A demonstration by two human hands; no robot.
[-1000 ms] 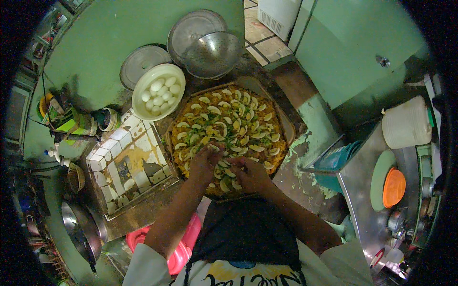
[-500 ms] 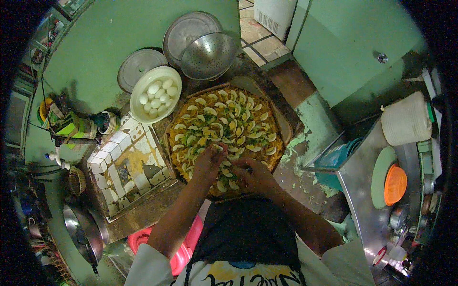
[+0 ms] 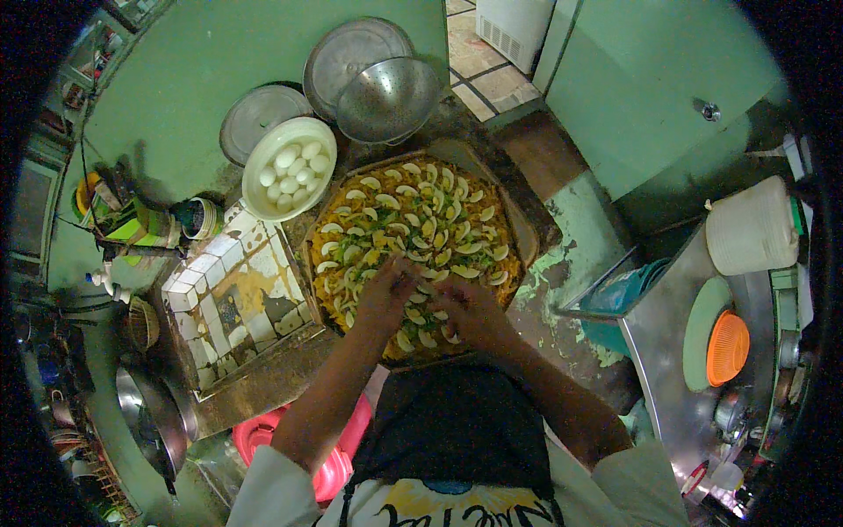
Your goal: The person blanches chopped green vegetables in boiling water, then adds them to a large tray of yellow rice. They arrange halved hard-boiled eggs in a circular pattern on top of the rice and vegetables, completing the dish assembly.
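Observation:
A wide tray of yellow-orange food (image 3: 518,255) lies in front of me, topped with many pale egg slices and chopped greens. Over its near half, my left hand (image 3: 388,294) is closed with its fingers curled together; whatever is in them is hidden. Close beside it, my right hand (image 3: 474,314) reaches in from the right, its fingertips bent in near the left hand's. They are a little blurred, and anything between them is too small to name. Egg slices surround both hands. Beyond the tray's far left side stands a pale bowl (image 3: 252,200) of peeled whole eggs (image 3: 287,156).
Behind the bowl, a metal colander (image 3: 386,101) and round metal lids (image 3: 263,123) lean against the green wall. A tiled block (image 3: 237,303) is to the left. On the right, a steel counter (image 3: 663,351) holds an orange basket (image 3: 728,348). Something pink (image 3: 329,470) sits low at left.
My right hand has moved slightly up and left, bringing its fingers closer to my left hand. The left hand stays almost in place. The whole view has shifted slightly.

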